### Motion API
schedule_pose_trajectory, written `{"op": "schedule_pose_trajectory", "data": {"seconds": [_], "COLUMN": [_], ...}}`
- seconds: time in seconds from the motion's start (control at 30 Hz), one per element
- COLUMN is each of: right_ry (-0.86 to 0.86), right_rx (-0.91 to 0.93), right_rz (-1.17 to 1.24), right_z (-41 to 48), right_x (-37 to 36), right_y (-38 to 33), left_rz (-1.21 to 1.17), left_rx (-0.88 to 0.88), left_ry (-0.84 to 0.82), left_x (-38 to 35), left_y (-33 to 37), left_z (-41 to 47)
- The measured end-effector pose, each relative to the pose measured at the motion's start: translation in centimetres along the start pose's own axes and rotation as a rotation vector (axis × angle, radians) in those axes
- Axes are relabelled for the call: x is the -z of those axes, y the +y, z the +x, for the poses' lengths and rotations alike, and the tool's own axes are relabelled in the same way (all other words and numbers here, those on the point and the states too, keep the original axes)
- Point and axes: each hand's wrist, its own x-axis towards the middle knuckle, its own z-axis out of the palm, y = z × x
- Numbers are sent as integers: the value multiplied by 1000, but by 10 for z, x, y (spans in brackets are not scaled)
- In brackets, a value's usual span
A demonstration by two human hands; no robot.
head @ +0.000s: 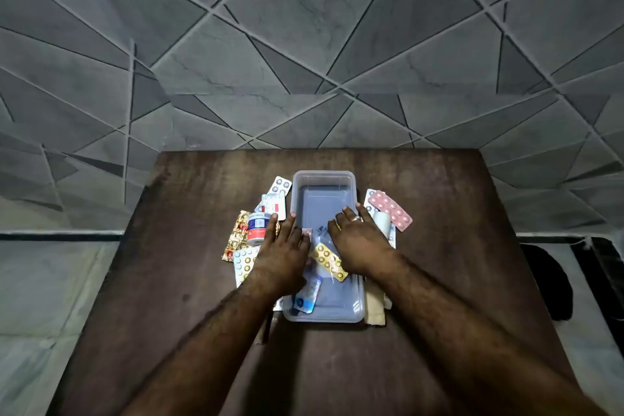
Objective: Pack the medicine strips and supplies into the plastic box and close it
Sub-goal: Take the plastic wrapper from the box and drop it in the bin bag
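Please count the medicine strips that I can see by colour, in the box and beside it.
Pink strip: 1
Yellow strip: 1, in the box
Gold strip: 1
White or silver strips: at least 3; others are partly hidden
Total: at least 6

The far half of the clear plastic box (324, 184) lies open and bare, free for entry from 12 o'clock. Its near half is crowded by a yellow blister strip (329, 262) and a blue-and-white tube (309, 295), with both hands above it, the left hand (283, 253) at 9 o'clock and the right hand (358, 240) at 3 o'clock. Strips and a small jar (258, 228) block the box's 9 o'clock side; a pink strip (390, 214) and a white roll (383, 223) block 3 o'clock. The counter (456, 246) beyond both clusters and toward 6 o'clock is bare.
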Motion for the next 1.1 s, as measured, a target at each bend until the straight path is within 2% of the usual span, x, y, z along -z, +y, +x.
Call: {"op": "schedule_pose_trajectory", "data": {"seconds": [0.23, 0.47, 0.7, 0.8, 0.93, 1.03, 1.1], "right_ry": [-97, -8, 68, 84, 175, 210, 221], "right_rx": [-11, 27, 20, -47, -314, -455, -504], "right_rz": [-153, -82, -3, 187, 700, 917, 1026], "right_z": [25, 33, 20, 10, -7, -21, -32], "right_x": [-8, -6, -3, 5, 25, 37, 43], "right_y": [2, -1, -3, -12, -23, -28, -29], "left_rz": [125, 95, 5, -117, -402, -725, -837], "left_rx": [-28, -15, -3, 87, 143, 127, 89], "left_ry": [-12, 5, 115, 203, 302, 377, 398], "left_x": [-8, 3, 3, 12, 28, 41, 49], "left_y": [5, 14, 12, 12, 18, 25, 31], "left_z": [13, 10, 4, -2, -8, -14, -17]}}
